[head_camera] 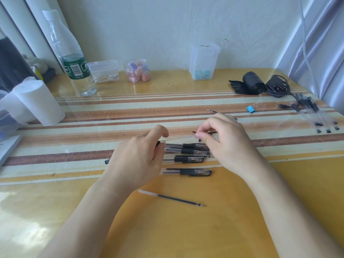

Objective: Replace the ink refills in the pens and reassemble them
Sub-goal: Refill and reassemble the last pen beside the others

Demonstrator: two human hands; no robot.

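left hand (pixel 137 155) and right hand (pixel 223 144) hold one pen (pixel 178 138) above striped table (pixel 167 229).

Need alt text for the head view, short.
A left hand and a right hand hold a thin clear tube between them over four pens on a striped table. One loose refill lies nearer the camera; more pens lie far right.

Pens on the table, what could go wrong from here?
The loose refill lies between your forearms; an arm could roll it away. The small black part by your left hand may get brushed off and lost. The thin refill pinched in your right hand could bend.
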